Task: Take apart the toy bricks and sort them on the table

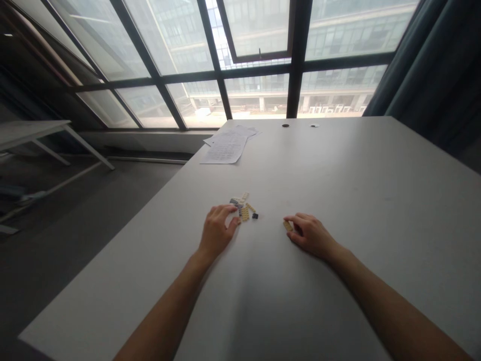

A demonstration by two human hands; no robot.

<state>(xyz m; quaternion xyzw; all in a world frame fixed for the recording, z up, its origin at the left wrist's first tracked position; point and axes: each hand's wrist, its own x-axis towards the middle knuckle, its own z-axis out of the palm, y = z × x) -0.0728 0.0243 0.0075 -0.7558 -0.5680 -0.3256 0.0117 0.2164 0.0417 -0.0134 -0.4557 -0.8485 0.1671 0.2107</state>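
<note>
A small pile of toy building bricks lies on the white table [330, 175], with yellow, white and grey pieces among them. A yellow studded plate [245, 214] is at its near side, a white one [245, 196] at its far side, and a small black brick [255, 216] sits just right of it. My left hand [217, 228] rests at the pile's left edge, thumb and fingers apart, fingertips close to the grey and yellow pieces. Between the thumb and index finger of my right hand [308, 233] is a yellow brick [287, 226], held at the tabletop right of the pile.
Printed sheets of paper [227, 147] lie at the table's far left edge. Two round cable holes [285, 126] are near the back edge. A second white table [33, 131] stands off to the left, windows are behind, and a dark curtain [424, 70] hangs at right.
</note>
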